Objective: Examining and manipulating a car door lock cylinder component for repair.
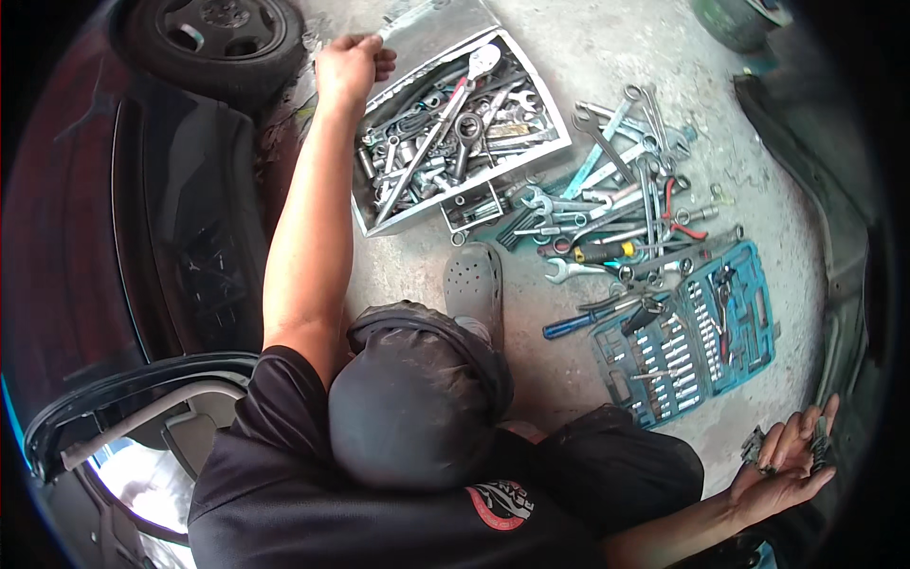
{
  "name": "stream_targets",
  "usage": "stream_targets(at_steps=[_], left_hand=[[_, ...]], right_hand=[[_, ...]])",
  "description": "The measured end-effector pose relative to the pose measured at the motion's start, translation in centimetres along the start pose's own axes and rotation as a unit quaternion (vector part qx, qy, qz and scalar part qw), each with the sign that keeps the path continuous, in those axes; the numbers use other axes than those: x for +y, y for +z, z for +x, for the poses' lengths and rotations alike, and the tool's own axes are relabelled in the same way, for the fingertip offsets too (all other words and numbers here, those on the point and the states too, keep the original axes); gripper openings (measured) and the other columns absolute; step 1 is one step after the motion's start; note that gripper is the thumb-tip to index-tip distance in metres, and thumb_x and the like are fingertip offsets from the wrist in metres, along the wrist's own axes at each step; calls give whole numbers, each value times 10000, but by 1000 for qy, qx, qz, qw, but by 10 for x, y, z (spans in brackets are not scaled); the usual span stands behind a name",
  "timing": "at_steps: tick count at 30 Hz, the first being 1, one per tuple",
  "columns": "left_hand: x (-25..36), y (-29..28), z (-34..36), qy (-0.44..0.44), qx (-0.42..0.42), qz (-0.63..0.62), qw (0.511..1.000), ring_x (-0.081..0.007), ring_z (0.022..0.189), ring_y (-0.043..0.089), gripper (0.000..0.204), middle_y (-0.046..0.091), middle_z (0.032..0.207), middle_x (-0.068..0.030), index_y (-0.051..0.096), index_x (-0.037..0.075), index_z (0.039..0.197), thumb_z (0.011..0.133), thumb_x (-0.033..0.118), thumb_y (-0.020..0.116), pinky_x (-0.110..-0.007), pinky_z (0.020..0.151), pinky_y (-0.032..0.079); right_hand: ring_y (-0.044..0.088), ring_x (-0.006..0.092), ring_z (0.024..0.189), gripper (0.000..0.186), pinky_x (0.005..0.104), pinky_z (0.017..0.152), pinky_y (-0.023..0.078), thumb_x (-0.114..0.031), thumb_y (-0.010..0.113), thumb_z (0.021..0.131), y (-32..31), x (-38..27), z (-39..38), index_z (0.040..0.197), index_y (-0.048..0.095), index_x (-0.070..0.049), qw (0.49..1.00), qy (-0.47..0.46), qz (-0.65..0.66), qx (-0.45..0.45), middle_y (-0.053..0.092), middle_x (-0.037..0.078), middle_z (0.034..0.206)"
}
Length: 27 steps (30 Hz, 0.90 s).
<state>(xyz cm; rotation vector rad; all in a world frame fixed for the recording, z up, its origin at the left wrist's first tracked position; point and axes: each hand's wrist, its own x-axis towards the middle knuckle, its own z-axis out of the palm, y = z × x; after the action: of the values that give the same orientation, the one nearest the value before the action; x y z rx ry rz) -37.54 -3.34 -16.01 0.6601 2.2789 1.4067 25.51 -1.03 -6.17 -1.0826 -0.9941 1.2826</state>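
My left hand (353, 68) hangs over the near-left rim area of a metal toolbox (557, 150), its fingers loosely bent and apart; nothing shows in it. Ratchets, wrenches and sockets heap up inside the box, with a long ratchet (431, 142) lying across the top. At the lower right, my right hand (785, 457) is palm up, its fingers around small dark metal parts (820, 446) whose exact kind I cannot make out. Closest to that hand is an open blue socket set case (749, 351) with rows of silver sockets.
Several loose wrenches (616, 180), pliers (684, 228) and a blue-handled screwdriver (569, 326) lie on the concrete floor (540, 379). A grey clog (473, 284) is on my foot between the toolbox and case. A dark car body (180, 218) and wheel (223, 33) stand left; a dark panel (844, 190) curves along the right.
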Motion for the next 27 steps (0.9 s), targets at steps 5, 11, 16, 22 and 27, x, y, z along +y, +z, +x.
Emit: stream_targets(at_steps=[5, 11, 16, 22, 27], left_hand=[[-42, -32, -13, -60, -38, 81, 994, -166, 662, 697, 190, 758, 830, -127, 722, -41, 1029, 980, 136, 673, -294, 611, 548], [-90, -55, -5, -49, -16, 242, 969, -147, 636, 693, 181, 748, 738, -81, 782, 25, 1000, 915, 174, 725, -323, 655, 538], [-111, -90, 0, -87, 27, 256, 962, -170, 664, 691, 248, 747, 770, -96, 769, -6, 1039, 931, 208, 706, -334, 653, 535], [-137, -123, -13, -211, -28, 191, 958, -234, 725, 730, 258, 745, 848, -136, 713, -50, 1139, 1005, 145, 609, -369, 611, 613], [-148, -135, -17, -215, -29, 195, 956, -240, 717, 739, 244, 754, 872, -162, 701, -65, 1127, 1009, 119, 592, -374, 617, 626]], right_hand=[[324, 51, 602, 846, 187, 405, 283, -514, 507, 1054, 34, 14, 6, 1543, 288, 141, 999, 13, 36, -35, 449, 84, 1017], [328, 50, 603, 830, 187, 420, 296, -521, 488, 1062, 54, 26, 11, 1549, 297, 123, 998, 27, 25, -52, 472, 89, 1032], [324, 56, 593, 795, 193, 426, 287, -506, 481, 1072, 56, 25, 12, 1539, 325, 119, 999, 33, -9, -37, 497, 95, 1046], [359, 53, 593, 764, 197, 430, 288, -512, 455, 1082, 51, 43, 20, 1523, 368, 105, 995, 37, 14, -95, 572, 147, 1126], [381, 69, 598, 742, 203, 448, 312, -526, 451, 1081, 57, 52, 28, 1491, 425, 92, 995, 47, 0, -89, 645, 187, 1209]])
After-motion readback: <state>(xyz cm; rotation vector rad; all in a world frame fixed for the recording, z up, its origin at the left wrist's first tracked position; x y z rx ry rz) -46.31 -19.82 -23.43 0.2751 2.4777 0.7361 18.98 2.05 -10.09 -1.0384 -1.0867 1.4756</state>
